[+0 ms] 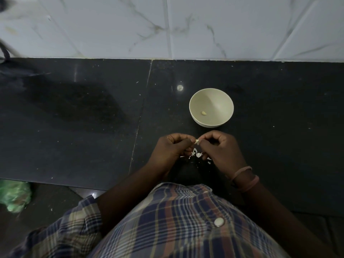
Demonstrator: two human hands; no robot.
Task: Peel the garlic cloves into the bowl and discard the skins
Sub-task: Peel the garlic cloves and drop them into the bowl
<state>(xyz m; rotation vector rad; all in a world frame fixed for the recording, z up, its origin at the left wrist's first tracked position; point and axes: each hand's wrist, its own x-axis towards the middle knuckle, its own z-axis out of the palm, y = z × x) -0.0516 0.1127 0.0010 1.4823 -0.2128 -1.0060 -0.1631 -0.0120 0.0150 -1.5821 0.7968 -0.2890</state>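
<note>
A pale garlic clove is pinched between the fingertips of my left hand and my right hand, just above the black counter. Both hands have their fingers curled around it. Bits of white garlic skin lie on the counter right under my hands. A cream bowl stands a short way beyond my hands and holds one peeled clove near its bottom.
The black stone counter runs wide to the left and right, backed by a white marble-tiled wall. A green plastic bag lies on the floor at the lower left, below the counter's front edge.
</note>
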